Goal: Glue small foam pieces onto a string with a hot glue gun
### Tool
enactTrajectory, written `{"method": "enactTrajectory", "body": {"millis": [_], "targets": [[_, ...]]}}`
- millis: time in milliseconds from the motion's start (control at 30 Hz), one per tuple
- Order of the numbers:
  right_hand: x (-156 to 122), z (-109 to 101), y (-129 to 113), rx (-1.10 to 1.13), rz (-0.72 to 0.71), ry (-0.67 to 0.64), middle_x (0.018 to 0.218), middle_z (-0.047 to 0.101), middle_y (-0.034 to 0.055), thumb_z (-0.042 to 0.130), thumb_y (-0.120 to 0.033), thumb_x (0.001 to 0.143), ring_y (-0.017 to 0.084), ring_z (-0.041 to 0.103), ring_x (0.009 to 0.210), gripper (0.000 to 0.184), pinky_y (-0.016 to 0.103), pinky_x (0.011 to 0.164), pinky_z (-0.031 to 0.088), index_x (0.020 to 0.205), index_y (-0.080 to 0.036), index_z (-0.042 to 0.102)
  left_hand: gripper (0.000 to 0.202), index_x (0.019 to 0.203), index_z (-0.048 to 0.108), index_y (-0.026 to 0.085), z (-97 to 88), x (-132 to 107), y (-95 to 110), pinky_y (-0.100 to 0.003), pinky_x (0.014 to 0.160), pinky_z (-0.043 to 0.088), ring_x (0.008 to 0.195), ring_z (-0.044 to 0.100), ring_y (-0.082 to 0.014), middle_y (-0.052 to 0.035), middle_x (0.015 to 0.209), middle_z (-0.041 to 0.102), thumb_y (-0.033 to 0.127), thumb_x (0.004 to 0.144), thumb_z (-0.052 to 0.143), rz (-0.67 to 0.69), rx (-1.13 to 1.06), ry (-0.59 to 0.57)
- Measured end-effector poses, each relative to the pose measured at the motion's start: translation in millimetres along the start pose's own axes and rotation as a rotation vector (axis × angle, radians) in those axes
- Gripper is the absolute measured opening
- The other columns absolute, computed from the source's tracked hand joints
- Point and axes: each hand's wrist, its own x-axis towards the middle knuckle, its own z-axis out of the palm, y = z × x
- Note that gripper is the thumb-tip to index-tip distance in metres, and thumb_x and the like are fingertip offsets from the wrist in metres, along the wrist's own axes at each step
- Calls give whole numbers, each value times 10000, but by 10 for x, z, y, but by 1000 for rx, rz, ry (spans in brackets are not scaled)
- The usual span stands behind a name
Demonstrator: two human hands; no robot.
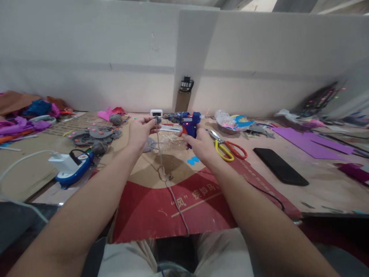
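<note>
My right hand (198, 141) is wrapped round the handle of a blue hot glue gun (190, 121), its orange trigger under the fingers. The gun's nozzle points left, close to my left hand (142, 130). That hand pinches a small grey piece, from which a grey yarn strand (175, 196) hangs down over the cardboard (138, 221) to its front edge. What the piece is exactly, I cannot make out. Beneath the gun, small blue paper shapes (192, 161) lie on the cardboard. A round grey piece (150, 144) rests under my left wrist.
Scissors (221, 145) with yellow and red handles and a black phone (280, 166) lie to the right. A blue power strip (74, 172) with a white plug stands left, near grey felt pieces (92, 134). A dark bottle (184, 94) stands at the back, before the white wall.
</note>
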Motion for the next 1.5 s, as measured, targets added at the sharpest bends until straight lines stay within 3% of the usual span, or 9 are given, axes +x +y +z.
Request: {"method": "enactTrajectory", "body": {"millis": [100,200,333,400,533,700,967,1133,1500], "targets": [[79,-26,147,132,232,-53,757,591,-3,522,-240,729,102,487,491,205,278,501,455,901,-217,412,155,793,653,133,-4,-5,-4,-225,536,480,631,620,-126,-53,735,658,243,684,644,61,101,14],[135,-90,303,-152,377,-94,748,602,36,520,-207,716,141,550,576,118,313,584,471,812,-200,451,147,796,671,149,1,-27,8,-220,522,444,605,578,-110,-39,730,656,249,705,616,193,272,25],[116,-199,340,-863,287,-4,928,609,174,608,-305,703,294,568,931,176,430,801,418,767,-156,539,122,772,683,163,9,-69,48,-242,592,425,610,541,-107,-25,704,648,238,719,603,409,521,40],[82,-194,253,-953,176,140,1005,581,203,588,-329,732,320,515,1022,208,475,865,373,802,-138,542,112,779,681,170,17,-96,67,-248,607,412,623,529,-110,-23,715,644,219,720,599,503,598,38],[37,67,6,-356,14,163,907,580,86,497,-360,808,183,551,855,194,365,798,433,866,-180,454,116,808,675,178,36,-149,92,-258,617,392,622,493,-111,-25,753,633,186,727,592,627,715,0],[97,499,-121,354,125,-18,833,537,-22,564,-349,753,91,535,630,330,274,631,463,957,-231,333,125,828,674,193,35,-181,141,-278,658,389,655,483,-129,-33,781,624,210,757,572,654,777,-48],[177,497,-129,52,-159,162,767,542,-10,506,-257,803,93,489,680,73,250,652,400,799,-197,466,141,835,686,197,93,-214,168,-249,676,406,665,529,-123,-20,774,641,235,733,597,485,614,4],[174,453,-120,-40,-147,175,713,541,-12,489,-298,828,98,462,640,124,254,632,367,781,-187,518,157,852,683,185,131,-214,110,-241,695,422,698,560,-122,-35,808,656,245,739,591,404,490,-31],[186,460,-72,-133,-168,201,714,556,1,424,-387,870,114,470,658,255,263,638,347,741,-190,521,176,891,687,212,145,-255,130,-240,659,392,663,508,-114,-20,768,614,217,752,579,511,613,-23]]}}
